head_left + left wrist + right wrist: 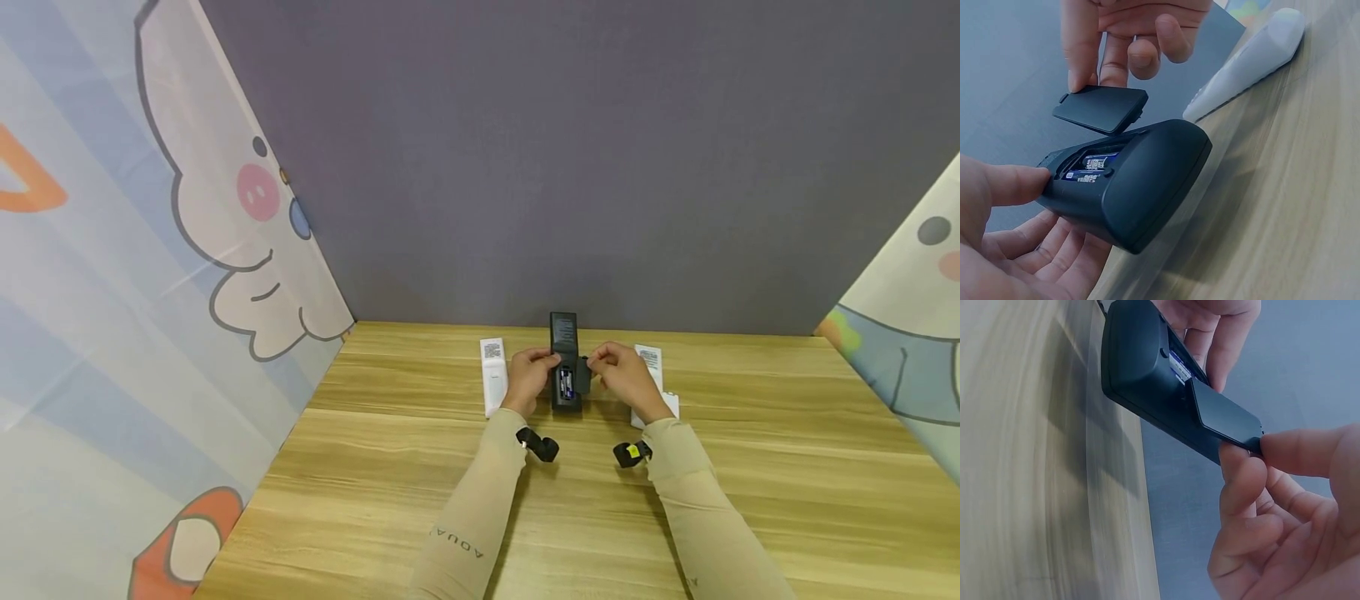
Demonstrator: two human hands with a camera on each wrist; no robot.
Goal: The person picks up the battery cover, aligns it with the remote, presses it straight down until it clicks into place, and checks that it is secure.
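A black remote control [564, 333] is held back side up in my left hand [528, 377], thumb on one edge and fingers beneath it. Its battery compartment is uncovered, and two batteries [1092, 165] with blue and white wrapping lie side by side inside. My right hand [624, 379] pinches the black battery cover [1102, 107] at one end between thumb and fingers. In the left wrist view the cover is over the remote's edge, just beside the compartment. The right wrist view shows the cover [1225, 419] tilted and partly overlapping the batteries.
A white remote [492, 379] lies face down on the wooden table [405, 467] left of my left hand. Behind my right wrist lies another white remote [649, 358], with a small white piece [671, 403] beside it. A grey panel [555, 167] stands along the table's back edge.
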